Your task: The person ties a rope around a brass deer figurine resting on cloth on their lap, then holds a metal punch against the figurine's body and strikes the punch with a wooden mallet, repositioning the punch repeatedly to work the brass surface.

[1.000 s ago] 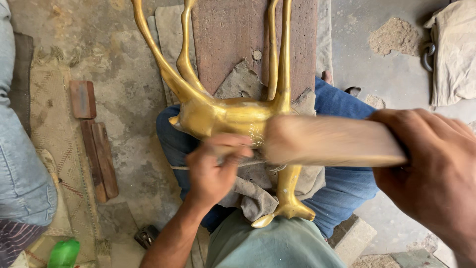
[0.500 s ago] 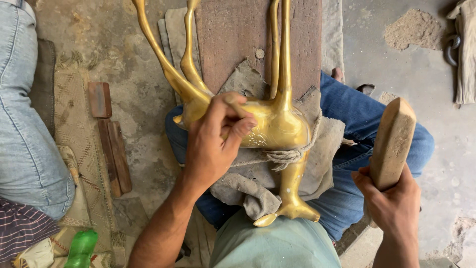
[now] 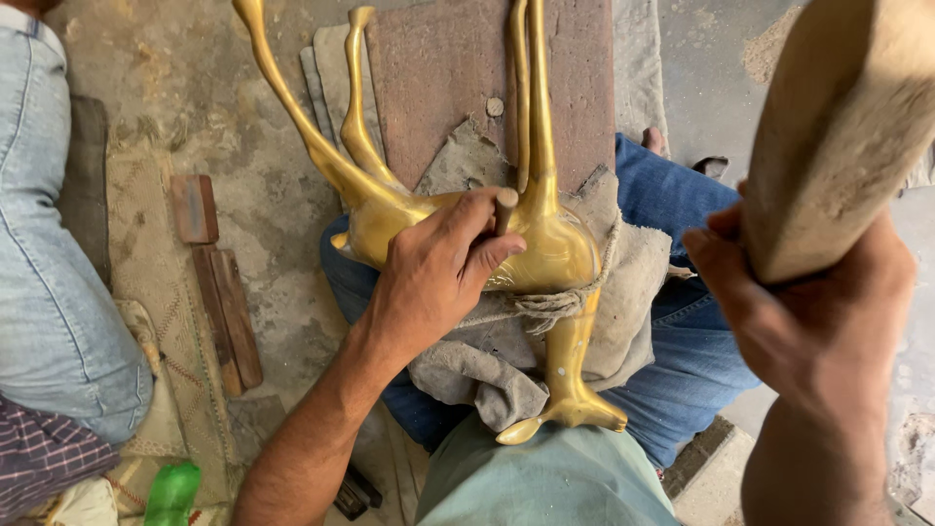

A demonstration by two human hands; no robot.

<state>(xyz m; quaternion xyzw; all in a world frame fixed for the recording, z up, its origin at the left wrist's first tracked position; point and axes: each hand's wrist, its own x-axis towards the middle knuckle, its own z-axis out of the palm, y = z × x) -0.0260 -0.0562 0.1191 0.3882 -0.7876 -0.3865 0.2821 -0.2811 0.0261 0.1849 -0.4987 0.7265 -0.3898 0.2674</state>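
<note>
A brass deer (image 3: pixel 545 248) is laid across the lap, over blue jeans (image 3: pixel 682 321) and a grey cloth (image 3: pixel 633 282). Its long legs are stretched away over a brown slab (image 3: pixel 438 68) and the concrete floor (image 3: pixel 127 68), while its head is pointed toward the body, just above a green shirt (image 3: pixel 545 482). A rope (image 3: pixel 550 307) is wound around the neck and pulled over the cloth.

At the left edge, another person's denim-clad leg (image 3: pixel 49 263) is seen, with a checked fabric (image 3: pixel 44 453) below it. A woven mat (image 3: pixel 146 292) is spread beside that leg, and wooden blocks (image 3: pixel 219 292) are laid on it and on the floor next to it. A green bottle (image 3: pixel 173 492) is seen at the bottom left.

A wooden mallet (image 3: pixel 838 127) is raised at the upper right, well apart from the deer, and is gripped from below by the right hand (image 3: pixel 808 331), whose fingers are wrapped tightly about it.

The left hand (image 3: pixel 433 273) is rested on the deer's body. A small punch (image 3: pixel 504 209) is pinched upright between thumb and forefingers, its blunt top shown above the fingers; its tip is hidden by the hand, so contact with the brass cannot be confirmed.
</note>
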